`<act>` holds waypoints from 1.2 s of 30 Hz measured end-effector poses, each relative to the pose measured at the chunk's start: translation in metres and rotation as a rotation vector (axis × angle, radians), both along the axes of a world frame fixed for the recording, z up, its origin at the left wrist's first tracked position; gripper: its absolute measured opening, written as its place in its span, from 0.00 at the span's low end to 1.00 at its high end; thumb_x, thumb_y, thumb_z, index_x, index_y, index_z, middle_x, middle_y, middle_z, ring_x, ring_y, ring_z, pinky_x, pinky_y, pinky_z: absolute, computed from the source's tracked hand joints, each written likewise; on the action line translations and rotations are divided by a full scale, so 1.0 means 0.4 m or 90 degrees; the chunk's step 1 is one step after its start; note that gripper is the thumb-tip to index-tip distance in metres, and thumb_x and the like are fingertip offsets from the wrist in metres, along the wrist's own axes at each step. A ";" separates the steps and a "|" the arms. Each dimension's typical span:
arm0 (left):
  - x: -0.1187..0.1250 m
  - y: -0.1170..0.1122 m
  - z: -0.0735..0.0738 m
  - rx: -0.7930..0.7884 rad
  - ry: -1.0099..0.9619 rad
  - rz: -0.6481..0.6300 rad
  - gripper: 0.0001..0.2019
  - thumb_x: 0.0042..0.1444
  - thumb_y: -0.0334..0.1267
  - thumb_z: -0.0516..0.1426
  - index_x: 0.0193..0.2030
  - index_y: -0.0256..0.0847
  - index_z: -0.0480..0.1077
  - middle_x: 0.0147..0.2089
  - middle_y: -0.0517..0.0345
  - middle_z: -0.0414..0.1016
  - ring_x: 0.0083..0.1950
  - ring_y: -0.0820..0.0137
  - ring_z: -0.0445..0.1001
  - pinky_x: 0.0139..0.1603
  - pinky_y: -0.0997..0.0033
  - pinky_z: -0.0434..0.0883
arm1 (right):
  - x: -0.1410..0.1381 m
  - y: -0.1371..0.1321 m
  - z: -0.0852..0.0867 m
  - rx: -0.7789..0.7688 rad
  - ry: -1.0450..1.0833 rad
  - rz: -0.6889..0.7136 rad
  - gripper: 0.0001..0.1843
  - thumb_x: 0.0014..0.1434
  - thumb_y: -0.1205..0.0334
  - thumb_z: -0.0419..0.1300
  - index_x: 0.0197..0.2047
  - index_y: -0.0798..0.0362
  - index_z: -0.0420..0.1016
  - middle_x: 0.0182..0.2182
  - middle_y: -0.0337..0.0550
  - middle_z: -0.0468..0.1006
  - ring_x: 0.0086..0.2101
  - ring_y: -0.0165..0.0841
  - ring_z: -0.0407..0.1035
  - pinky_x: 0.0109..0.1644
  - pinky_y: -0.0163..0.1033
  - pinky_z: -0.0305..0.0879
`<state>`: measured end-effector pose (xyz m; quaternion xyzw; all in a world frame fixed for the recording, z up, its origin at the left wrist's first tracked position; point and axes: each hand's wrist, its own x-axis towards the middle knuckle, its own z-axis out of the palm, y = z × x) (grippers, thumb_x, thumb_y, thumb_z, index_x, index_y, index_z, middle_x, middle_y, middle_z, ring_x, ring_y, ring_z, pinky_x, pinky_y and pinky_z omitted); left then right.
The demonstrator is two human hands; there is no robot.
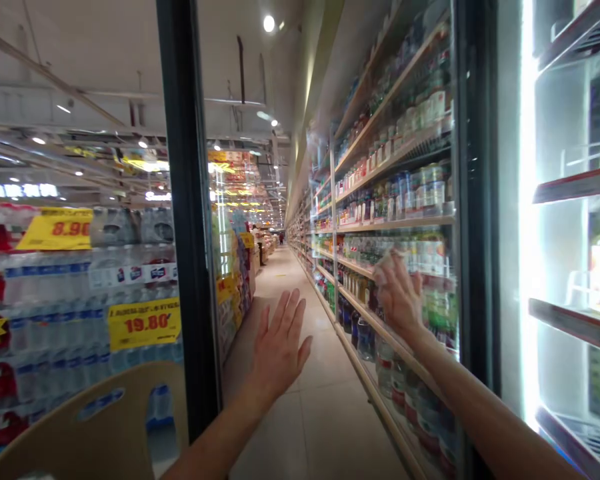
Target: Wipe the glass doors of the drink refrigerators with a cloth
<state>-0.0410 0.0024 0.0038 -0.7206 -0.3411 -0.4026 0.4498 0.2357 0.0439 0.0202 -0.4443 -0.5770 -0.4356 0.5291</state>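
My right hand (399, 297) is raised against the glass of an open fridge door (473, 200). It presses a small crumpled white cloth (386, 261) onto the pane with its fingers. My left hand (280, 343) is held up in the air left of it, palm forward, fingers stretched out and holding nothing. It is apart from the glass and from the black door frame (187, 220) on its left. Shelves of bottles and jars (395, 193) show through the pane.
A lit fridge interior with shelves (575, 187) is at the far right. Stacked water bottle packs with yellow price tags (144, 323) stand at left. A beige chair back (105, 427) is at the bottom left. A tiled aisle (310, 400) runs ahead.
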 end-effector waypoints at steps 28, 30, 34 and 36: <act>-0.046 0.023 0.200 0.066 -0.057 0.002 0.29 0.59 0.41 0.50 0.65 0.33 0.50 0.67 0.40 0.53 0.69 0.59 0.46 0.67 0.52 0.45 | -0.028 0.030 0.217 0.090 0.141 0.013 0.27 0.62 0.61 0.41 0.64 0.49 0.54 0.63 0.52 0.56 0.62 0.45 0.51 0.59 0.62 0.50; -0.045 0.024 0.206 0.074 -0.060 -0.001 0.29 0.59 0.41 0.51 0.65 0.33 0.49 0.67 0.40 0.53 0.69 0.58 0.46 0.66 0.52 0.46 | -0.061 0.021 0.212 0.048 -0.026 0.029 0.26 0.62 0.61 0.42 0.64 0.46 0.55 0.63 0.48 0.57 0.62 0.41 0.51 0.62 0.58 0.48; -0.053 0.024 0.223 0.067 -0.068 -0.003 0.31 0.58 0.41 0.51 0.66 0.33 0.48 0.67 0.40 0.53 0.70 0.58 0.45 0.66 0.51 0.46 | -0.054 0.026 0.243 0.050 -0.043 0.033 0.27 0.62 0.61 0.42 0.64 0.46 0.53 0.62 0.48 0.59 0.62 0.41 0.52 0.63 0.60 0.45; -0.060 0.023 0.233 0.067 -0.076 -0.002 0.31 0.58 0.41 0.51 0.66 0.34 0.47 0.67 0.41 0.52 0.70 0.58 0.45 0.67 0.51 0.46 | -0.039 0.039 0.284 0.078 0.126 0.021 0.28 0.62 0.61 0.42 0.65 0.48 0.52 0.62 0.52 0.58 0.62 0.45 0.52 0.60 0.65 0.47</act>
